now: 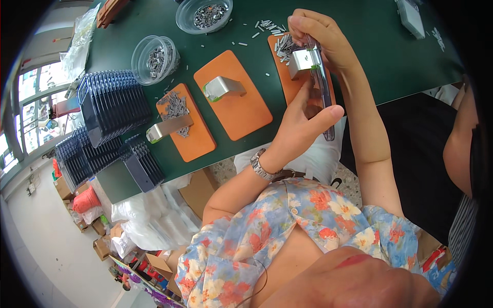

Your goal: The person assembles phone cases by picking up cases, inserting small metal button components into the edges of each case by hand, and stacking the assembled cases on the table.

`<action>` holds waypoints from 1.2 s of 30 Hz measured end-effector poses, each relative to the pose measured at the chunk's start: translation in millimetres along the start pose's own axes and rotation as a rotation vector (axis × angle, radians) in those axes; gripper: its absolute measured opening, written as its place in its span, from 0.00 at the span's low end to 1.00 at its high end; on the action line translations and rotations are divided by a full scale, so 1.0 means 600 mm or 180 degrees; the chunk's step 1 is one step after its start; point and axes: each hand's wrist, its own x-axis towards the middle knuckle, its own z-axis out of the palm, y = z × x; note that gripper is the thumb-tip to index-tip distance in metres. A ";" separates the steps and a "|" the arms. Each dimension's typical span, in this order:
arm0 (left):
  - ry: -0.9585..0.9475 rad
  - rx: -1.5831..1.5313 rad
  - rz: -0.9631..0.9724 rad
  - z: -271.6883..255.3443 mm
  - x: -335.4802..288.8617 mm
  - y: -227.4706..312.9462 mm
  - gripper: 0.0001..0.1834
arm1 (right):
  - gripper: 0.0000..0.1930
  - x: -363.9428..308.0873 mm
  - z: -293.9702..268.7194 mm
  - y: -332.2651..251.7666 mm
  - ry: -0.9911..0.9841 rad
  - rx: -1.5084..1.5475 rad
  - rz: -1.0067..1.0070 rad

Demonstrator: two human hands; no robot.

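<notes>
A clear, dark-tinted plastic panel [324, 95] stands nearly edge-on to me beside a silver metal block [301, 60] on the right orange board [290, 88]. My right hand [328, 41] grips the panel's far end, fingers bent over it. Lower down, my left hand [303, 120], with a metal watch on the wrist, holds the panel's near part, its thumb across one side and its fingers on the other, partly hidden. Small metal pins [282, 47] lie heaped at this board's far end, by the block.
To the left are a middle orange board [241, 110] with a bent metal block [224, 88] and a left board [197, 141] with a pin pile. Two clear tubs [134, 61] hold small metal parts. Stacked dark blue plastic trays [110, 105] stand at the table's left. Another person sits at right.
</notes>
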 end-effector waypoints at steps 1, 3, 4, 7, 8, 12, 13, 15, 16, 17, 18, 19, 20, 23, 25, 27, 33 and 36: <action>-0.0005 0.0000 -0.0106 -0.005 0.005 0.000 0.43 | 0.17 0.004 -0.004 0.006 -0.0043 0.0033 -0.0027; -0.0009 -0.0019 -0.0224 -0.012 0.009 0.001 0.44 | 0.17 0.008 -0.009 0.013 -0.0083 0.0061 -0.0031; -0.0026 0.0042 -0.0186 -0.012 0.011 0.003 0.45 | 0.17 0.009 -0.011 0.013 -0.0091 0.0038 -0.0004; 0.0012 0.0035 -0.0173 -0.014 0.001 0.004 0.45 | 0.14 0.001 0.022 -0.031 0.0040 0.0305 0.0358; 0.0002 -0.0010 -0.0152 -0.010 0.000 0.005 0.46 | 0.11 0.000 0.031 -0.050 0.0202 0.0544 0.0632; 0.0023 0.0291 0.0416 0.002 -0.006 0.000 0.33 | 0.19 0.005 0.007 -0.018 -0.0268 0.0093 -0.0197; -0.0045 0.0340 0.0200 0.004 -0.012 0.007 0.33 | 0.19 -0.001 0.007 -0.018 -0.0282 0.0069 -0.0224; -0.0131 0.0394 0.0017 0.012 -0.027 0.016 0.34 | 0.19 -0.016 0.011 -0.021 -0.0085 0.0263 0.0265; -0.0100 0.0408 0.0017 0.018 -0.035 0.019 0.34 | 0.18 -0.016 0.009 -0.023 -0.0125 0.0305 0.0327; -0.0069 0.0423 0.0017 0.024 -0.045 0.023 0.35 | 0.18 -0.021 0.018 -0.031 -0.0136 0.0275 0.0300; -0.0031 0.0439 0.0102 0.029 -0.053 0.020 0.34 | 0.18 -0.027 0.030 -0.038 -0.0033 0.0286 0.0195; -0.0049 0.0438 0.0143 0.034 -0.061 0.016 0.34 | 0.18 -0.035 0.041 -0.046 0.0067 0.0296 0.0088; -0.0031 0.0480 0.0154 0.037 -0.070 0.018 0.33 | 0.19 -0.044 0.049 -0.053 0.0059 0.0378 0.0135; -0.0069 0.0606 0.0210 0.039 -0.095 0.028 0.31 | 0.19 -0.054 0.066 -0.063 0.0012 0.0407 -0.0075; -0.0091 0.0690 0.0245 0.036 -0.120 0.028 0.29 | 0.17 -0.064 0.060 -0.073 0.0093 0.0029 -0.0125; -0.0335 0.0435 0.0243 0.021 -0.149 0.026 0.28 | 0.16 -0.094 0.080 -0.105 0.0173 -0.0519 -0.0558; 0.0105 0.2653 0.1464 -0.015 -0.328 0.052 0.52 | 0.17 -0.263 0.221 -0.202 0.0685 -0.2148 -0.0545; 0.1238 0.4959 0.2576 -0.049 -0.415 0.056 0.53 | 0.15 -0.301 0.309 -0.177 0.0743 -0.0779 0.0028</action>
